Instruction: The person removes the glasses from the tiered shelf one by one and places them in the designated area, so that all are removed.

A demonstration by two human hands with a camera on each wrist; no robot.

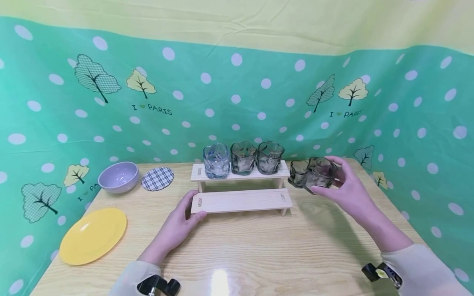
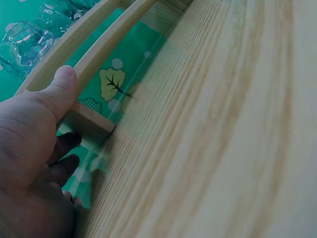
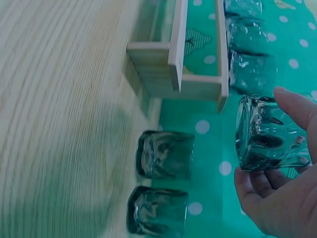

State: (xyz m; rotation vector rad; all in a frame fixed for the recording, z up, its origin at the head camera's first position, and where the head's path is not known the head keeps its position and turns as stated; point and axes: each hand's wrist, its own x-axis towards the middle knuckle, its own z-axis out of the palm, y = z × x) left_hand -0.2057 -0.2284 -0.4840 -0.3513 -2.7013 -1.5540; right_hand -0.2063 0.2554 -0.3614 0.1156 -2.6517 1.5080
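Note:
A dark tinted glass (image 1: 319, 176) is in my right hand (image 1: 346, 185), gripped between thumb and fingers above the table, right of a two-tier wooden rack (image 1: 242, 200). In the right wrist view, the held glass (image 3: 265, 134) is apart from two more glasses standing on the table, a nearer glass (image 3: 158, 210) and another glass (image 3: 166, 154). The held glass partly hides them in the head view. Meanwhile my left hand (image 1: 180, 220) holds the left end of the lower shelf, its thumb along the front edge. On the upper shelf stand a bluish glass (image 1: 216, 162) and two grey glasses (image 1: 270, 159).
On the left of the wooden table (image 1: 252, 255) are a purple bowl (image 1: 119, 177), a round checked coaster (image 1: 157, 179) and a yellow plate (image 1: 94, 236). A green dotted cloth (image 1: 237, 98) hangs behind the table and along its sides.

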